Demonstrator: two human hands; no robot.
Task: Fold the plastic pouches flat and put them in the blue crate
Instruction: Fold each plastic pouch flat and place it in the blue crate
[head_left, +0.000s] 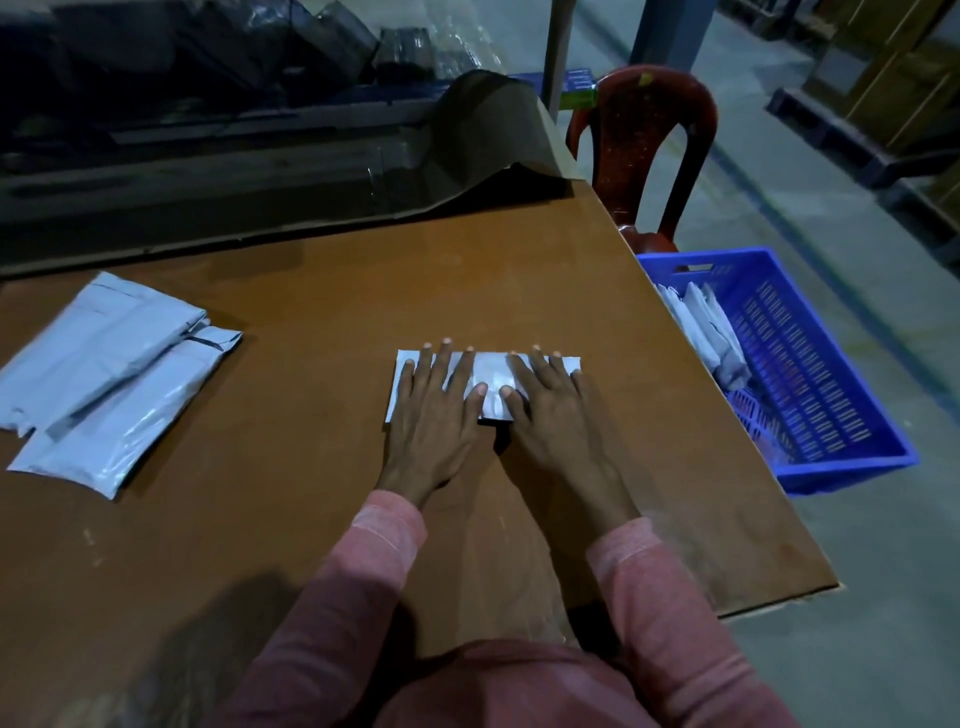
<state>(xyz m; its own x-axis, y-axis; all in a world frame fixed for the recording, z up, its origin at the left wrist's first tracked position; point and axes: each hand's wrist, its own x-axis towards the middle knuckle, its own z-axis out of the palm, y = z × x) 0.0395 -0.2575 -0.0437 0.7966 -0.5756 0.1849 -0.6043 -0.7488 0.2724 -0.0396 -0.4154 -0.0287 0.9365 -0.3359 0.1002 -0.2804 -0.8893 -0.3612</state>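
The blue crate (810, 384) stands on the floor just beside the table's (363, 270) right edge and holds several folded pouches (711, 332), which lean at its left wall. The left hand (436, 415) and right hand (550, 410) lie flat with straight fingers, pressing a pouch (488, 374) onto the table and hiding much of it. The unfolded pouches (104, 374) at far left are partly cut off. A red chair (644, 145) stands behind the crate. The dark clutter beyond the table is indistinct.
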